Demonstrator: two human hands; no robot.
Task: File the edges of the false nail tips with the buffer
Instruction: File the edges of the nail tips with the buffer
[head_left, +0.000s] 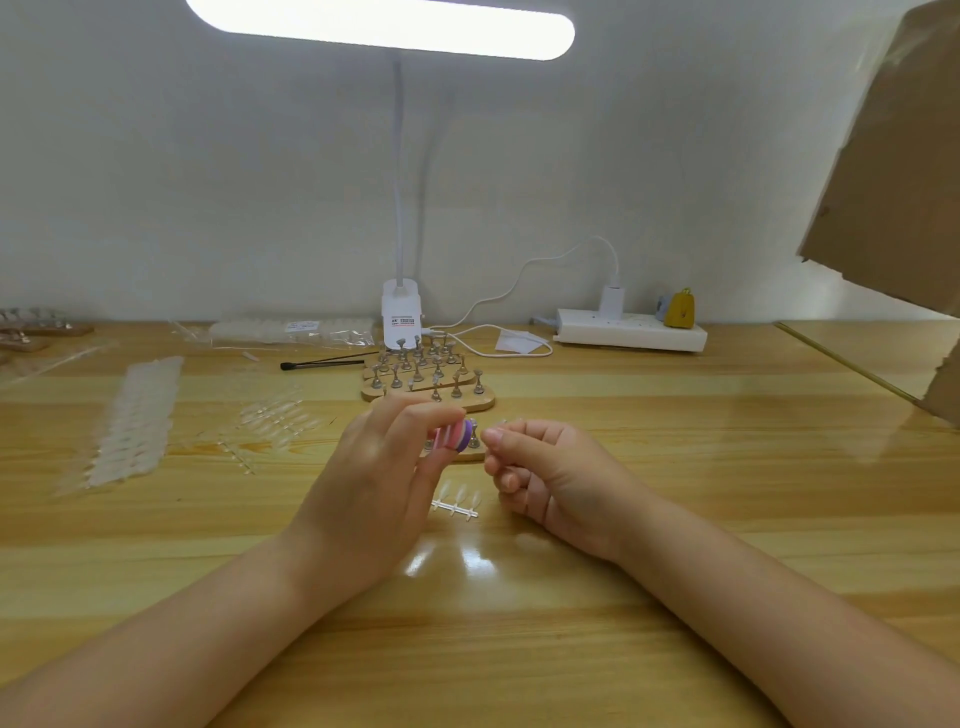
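Between left-hand fingers (415, 423), buffer (457, 435)

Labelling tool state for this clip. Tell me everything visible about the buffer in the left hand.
The small pink-and-purple layered nail buffer looks like a stack of foam-like bands, pink on the left and purple on the right. The left hand pinches it between fingers above and thumb below, raised over the wooden table. Its purple end faces the right hand, which pinches a clear false nail tip close beside it; contact cannot be told.
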